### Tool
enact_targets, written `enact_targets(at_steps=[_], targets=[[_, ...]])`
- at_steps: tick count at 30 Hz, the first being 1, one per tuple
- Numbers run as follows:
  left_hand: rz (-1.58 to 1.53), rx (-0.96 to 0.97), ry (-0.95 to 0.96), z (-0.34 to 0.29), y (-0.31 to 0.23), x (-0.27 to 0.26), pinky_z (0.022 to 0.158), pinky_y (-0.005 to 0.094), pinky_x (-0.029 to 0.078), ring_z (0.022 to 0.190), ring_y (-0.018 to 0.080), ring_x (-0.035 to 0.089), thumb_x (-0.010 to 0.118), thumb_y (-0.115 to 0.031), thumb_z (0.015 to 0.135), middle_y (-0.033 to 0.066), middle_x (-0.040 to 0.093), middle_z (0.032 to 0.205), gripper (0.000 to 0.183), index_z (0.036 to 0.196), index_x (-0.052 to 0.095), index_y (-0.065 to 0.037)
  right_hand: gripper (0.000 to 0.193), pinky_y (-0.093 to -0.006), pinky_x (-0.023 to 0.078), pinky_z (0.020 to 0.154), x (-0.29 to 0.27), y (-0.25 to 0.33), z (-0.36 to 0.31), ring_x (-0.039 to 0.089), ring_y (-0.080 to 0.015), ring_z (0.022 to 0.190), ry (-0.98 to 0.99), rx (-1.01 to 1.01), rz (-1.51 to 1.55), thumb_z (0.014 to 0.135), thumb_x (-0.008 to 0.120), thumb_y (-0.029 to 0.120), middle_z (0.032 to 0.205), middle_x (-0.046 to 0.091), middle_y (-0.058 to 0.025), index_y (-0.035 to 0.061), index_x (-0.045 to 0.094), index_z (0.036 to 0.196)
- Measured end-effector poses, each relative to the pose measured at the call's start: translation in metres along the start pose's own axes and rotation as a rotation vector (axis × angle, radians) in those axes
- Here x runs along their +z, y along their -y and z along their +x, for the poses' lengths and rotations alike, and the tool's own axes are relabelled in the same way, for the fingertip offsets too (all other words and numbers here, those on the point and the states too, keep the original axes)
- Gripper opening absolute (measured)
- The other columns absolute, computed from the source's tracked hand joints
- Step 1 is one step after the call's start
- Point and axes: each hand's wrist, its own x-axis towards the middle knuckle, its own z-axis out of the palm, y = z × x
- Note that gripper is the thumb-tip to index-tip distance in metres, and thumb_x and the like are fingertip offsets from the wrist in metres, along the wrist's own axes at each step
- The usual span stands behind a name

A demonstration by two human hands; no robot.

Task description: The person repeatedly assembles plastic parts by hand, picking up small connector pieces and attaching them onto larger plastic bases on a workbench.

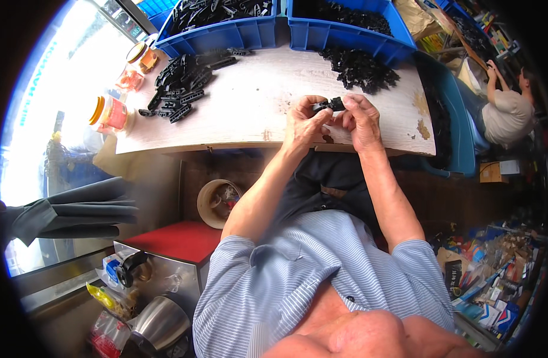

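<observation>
Over the table's near edge, my left hand (302, 122) is closed on one end of a small black plastic part (328, 106). My right hand (363, 124) pinches the other end, thumb and fingertips pressed against it. Whether this is one part or two fitted together is too small to tell. Beyond my left hand lies a loose heap of long black plastic pieces (187, 77). A heap of smaller black pieces (360, 71) lies beyond my right hand.
Two blue crates (226, 37) of black parts stand along the table's (256, 89) far side. Lidded jars (111, 113) stand at its left edge. A teal bin (463, 134) adjoins its right side. Below left is a round bucket (206, 203). Another person (508, 116) sits far right.
</observation>
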Motion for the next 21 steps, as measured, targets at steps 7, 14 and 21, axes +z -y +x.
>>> enact_targets(at_steps=[7,14,21], targets=[[0.058,-0.027,0.056,0.003,0.000,0.001,0.058,0.0227,0.052,0.066,0.0108,0.063,0.068,-0.007,0.085,0.0081,0.067,0.082,0.024,0.105,0.060,0.002,0.008,-0.0215,0.045,0.048,0.001,0.004,-0.004,0.050,-0.0054,0.051,0.075,0.029,-0.023,0.084,0.073,0.011,0.077,0.066,-0.0007,0.0051,0.071,0.089],[0.091,-0.016,0.101,0.004,0.005,-0.003,0.063,0.0231,0.052,0.070,0.0114,0.063,0.065,-0.009,0.087,0.0075,0.066,0.083,0.022,0.105,0.061,0.003,0.008,-0.0211,0.047,0.050,0.004,0.004,-0.006,0.050,-0.0056,0.049,0.050,0.040,-0.028,0.084,0.074,0.010,0.072,0.065,-0.0013,0.0045,0.070,0.089],[-0.073,-0.177,-0.015,0.006,-0.008,0.007,0.062,0.0248,0.054,0.068,0.0137,0.064,0.064,-0.013,0.088,0.0077,0.065,0.077,0.018,0.099,0.062,0.001,0.011,-0.0210,0.045,0.049,-0.005,-0.003,-0.002,0.050,-0.0037,0.049,0.090,0.038,-0.027,0.085,0.073,0.012,0.067,0.062,0.0006,0.0042,0.069,0.091]])
